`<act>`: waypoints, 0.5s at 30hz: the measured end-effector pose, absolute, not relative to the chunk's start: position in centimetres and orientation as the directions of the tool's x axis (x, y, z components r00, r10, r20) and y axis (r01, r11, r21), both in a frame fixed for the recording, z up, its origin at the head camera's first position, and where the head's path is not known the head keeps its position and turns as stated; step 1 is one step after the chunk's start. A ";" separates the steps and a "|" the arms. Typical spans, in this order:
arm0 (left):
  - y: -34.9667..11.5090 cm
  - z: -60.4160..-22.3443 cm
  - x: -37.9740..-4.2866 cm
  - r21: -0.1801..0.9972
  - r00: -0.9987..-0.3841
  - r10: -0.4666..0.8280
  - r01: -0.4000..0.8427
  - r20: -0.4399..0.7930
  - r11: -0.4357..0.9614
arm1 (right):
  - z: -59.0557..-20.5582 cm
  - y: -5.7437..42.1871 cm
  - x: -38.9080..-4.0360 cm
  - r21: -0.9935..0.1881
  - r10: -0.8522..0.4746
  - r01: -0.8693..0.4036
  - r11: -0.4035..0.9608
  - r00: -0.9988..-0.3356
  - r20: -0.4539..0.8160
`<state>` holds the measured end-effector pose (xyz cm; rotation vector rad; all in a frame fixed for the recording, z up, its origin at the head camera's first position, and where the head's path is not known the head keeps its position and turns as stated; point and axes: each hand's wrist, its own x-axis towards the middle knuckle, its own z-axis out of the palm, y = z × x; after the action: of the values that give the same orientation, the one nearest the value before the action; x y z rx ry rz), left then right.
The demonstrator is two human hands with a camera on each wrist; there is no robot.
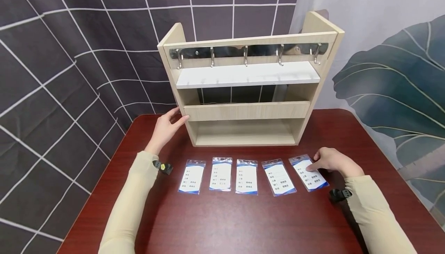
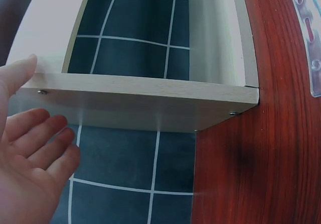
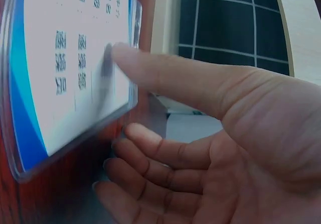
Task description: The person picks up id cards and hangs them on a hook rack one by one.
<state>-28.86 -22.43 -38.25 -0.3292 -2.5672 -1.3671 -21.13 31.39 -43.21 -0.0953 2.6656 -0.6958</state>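
A row of several name badges in clear plastic sleeves lies on the table in the head view. My right hand [image 1: 332, 161] is over the rightmost badge [image 1: 307, 172]. In the right wrist view the thumb [image 3: 133, 63] reaches over the printed face of that badge [image 3: 70, 73], while the loosely bent fingers stay beside its edge. My left hand [image 1: 166, 129] is at the left side panel of a light wooden shelf unit [image 1: 247, 111]. Its thumb [image 2: 22, 71] lies at the panel's edge in the left wrist view, the other fingers spread along the outer side.
Metal hooks on a shiny rail [image 1: 229, 51] run across the unit's upper front, above a white shelf [image 1: 248, 75]. The unit stands towards the back of the red-brown table [image 1: 236, 223]. Behind it hang a dark grid-patterned cloth [image 1: 146, 26] and a pale leaf-print curtain [image 1: 393, 80].
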 end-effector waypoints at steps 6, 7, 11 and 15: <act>-22.3 -38.5 -29.1 0.786 -0.953 0.099 0.292 0.285 0.544 | -43.2 30.9 -21.0 -0.448 -0.142 0.031 0.894 -0.927 -0.347; -22.3 -38.5 -29.1 0.787 -0.953 0.102 0.293 0.285 0.543 | -43.2 30.8 -21.0 -0.450 -0.144 0.029 0.893 -0.927 -0.347; -22.2 -38.6 -29.2 0.788 -0.952 0.114 0.301 0.286 0.537 | -43.1 30.6 -21.1 -0.462 -0.154 0.031 0.886 -0.922 -0.356; -22.1 -38.6 -29.3 0.796 -0.950 0.122 0.306 0.286 0.522 | -43.0 30.5 -21.3 -0.473 -0.152 0.047 0.880 -0.915 -0.373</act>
<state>-29.29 -22.12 -38.56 -0.3653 -2.5658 -1.4008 -21.33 30.50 -43.02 -0.0773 2.6445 -0.6789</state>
